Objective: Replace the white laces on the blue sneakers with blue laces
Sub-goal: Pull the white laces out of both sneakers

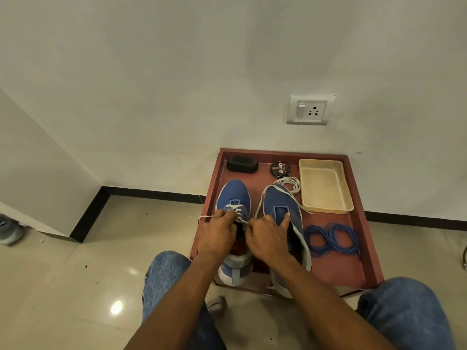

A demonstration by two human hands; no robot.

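Red-brown counter (364,248) with raised rim, lower right of centre, against white wall.
Two blue sneakers, side by side at centre of frame, toes toward the wall, grey-white soles. Left sneaker (235,195): white lace (233,207) still threaded through upper eyelets, one end trailing off to the left. Right sneaker (280,200): eyelets bare, tongue exposed.
One cream plastic tray (326,208), upper right of the counter.
Two hands, centre of frame. Left hand (218,236): fingers curled, pinching the white lace at the left sneaker's throat. Right hand (267,236): fingers curled on the same lace just beside the left hand, thumb raised against the right sneaker.
Two coiled blue laces (331,238), right of the right sneaker.
One loose removed white lace (290,184), bundled between right sneaker toe and tray.
One black brush block (242,164), upper left corner of the counter.
One round black polish tin (279,169), lid marked "Cherry".
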